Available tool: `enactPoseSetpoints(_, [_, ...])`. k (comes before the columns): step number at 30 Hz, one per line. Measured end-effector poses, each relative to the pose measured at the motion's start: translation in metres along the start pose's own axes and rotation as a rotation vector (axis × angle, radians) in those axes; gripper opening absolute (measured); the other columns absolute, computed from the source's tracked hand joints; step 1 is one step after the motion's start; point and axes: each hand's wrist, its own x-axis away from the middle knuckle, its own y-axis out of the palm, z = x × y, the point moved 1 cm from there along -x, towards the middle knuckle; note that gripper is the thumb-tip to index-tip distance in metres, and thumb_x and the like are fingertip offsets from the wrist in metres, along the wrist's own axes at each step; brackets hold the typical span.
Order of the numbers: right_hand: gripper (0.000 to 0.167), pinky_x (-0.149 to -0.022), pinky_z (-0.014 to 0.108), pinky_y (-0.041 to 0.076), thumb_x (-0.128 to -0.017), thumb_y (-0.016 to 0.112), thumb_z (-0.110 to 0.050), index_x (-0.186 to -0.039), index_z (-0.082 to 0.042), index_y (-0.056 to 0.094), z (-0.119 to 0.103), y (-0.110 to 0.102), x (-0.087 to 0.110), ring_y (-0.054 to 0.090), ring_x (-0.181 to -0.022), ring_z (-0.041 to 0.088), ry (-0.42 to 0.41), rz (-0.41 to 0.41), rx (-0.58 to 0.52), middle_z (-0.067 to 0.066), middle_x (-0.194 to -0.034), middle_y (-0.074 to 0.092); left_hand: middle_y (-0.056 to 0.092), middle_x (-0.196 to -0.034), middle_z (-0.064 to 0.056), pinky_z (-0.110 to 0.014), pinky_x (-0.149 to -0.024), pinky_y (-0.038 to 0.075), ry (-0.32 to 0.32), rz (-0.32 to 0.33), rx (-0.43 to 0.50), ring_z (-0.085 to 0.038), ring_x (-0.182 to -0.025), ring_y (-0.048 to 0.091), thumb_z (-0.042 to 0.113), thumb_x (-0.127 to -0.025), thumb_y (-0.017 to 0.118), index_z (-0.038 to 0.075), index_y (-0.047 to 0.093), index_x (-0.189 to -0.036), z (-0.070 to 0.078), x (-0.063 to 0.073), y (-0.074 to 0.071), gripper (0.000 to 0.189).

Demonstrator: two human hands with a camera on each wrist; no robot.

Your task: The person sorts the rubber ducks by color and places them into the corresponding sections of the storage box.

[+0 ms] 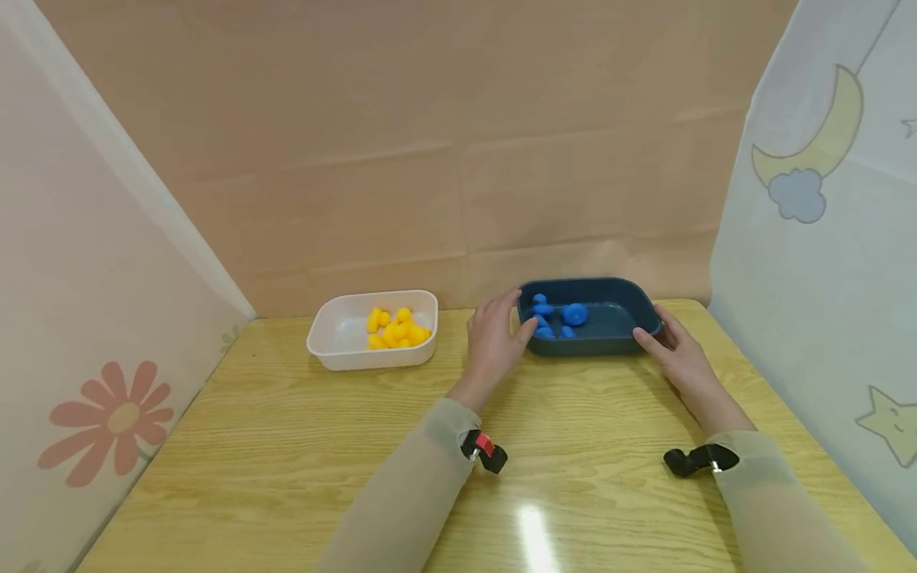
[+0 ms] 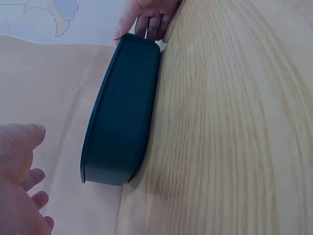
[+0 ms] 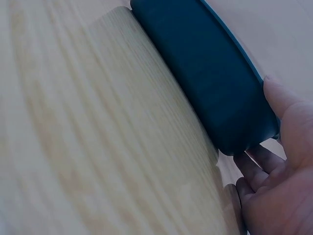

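A dark teal plastic tray (image 1: 609, 346) stands at the back right of the table, with several small rounded blue pieces (image 1: 574, 314) gathered toward its left end. My right hand (image 1: 684, 362) grips the tray's right end, its thumb at the rim and its fingers against the end wall. In the right wrist view, the thumb (image 3: 279, 100) lies along the tray's edge. Off the tray's left end is my left hand (image 1: 494, 338), fingers spread and relaxed. A gap shows between that hand (image 2: 19, 176) and the tray (image 2: 120, 107) in the left wrist view.
To the left, a white tray (image 1: 372, 360) holds several small yellow rounded pieces (image 1: 401, 329). Both trays stand near the table's (image 1: 286, 446) back edge, before a brown paper backdrop (image 1: 458, 159). Printed cloth panels (image 1: 809, 278) flank the table on both sides.
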Motion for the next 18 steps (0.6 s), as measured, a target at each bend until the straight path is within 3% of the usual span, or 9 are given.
enactPoseSetpoints(10, [0.102,-0.129,0.069,0.016,-0.109,0.064,-0.057,-0.179,-0.024,-0.002,-0.001,-0.002,0.003,0.011,-0.164,0.053,0.021,-0.022,0.010,0.020,-0.182,0.000,0.056,-0.165,-0.001,-0.052,-0.130,0.029,0.001,-0.032,-0.099,-0.028,-0.153,0.045,0.039,-0.111,0.070,0.020,0.055,-0.162,-0.006,0.016,-0.013,0.057])
enactPoseSetpoints(18, [0.104,-0.127,0.072,0.019,-0.108,0.064,-0.060,-0.178,-0.023,-0.003,-0.005,-0.003,0.004,0.014,-0.163,0.057,0.009,-0.047,0.072,0.026,-0.181,0.001,0.058,-0.162,-0.005,-0.054,-0.129,0.030,0.072,0.006,-0.304,-0.031,-0.150,0.047,0.044,-0.111,0.068,0.015,0.057,-0.160,-0.012,0.025,-0.029,0.058])
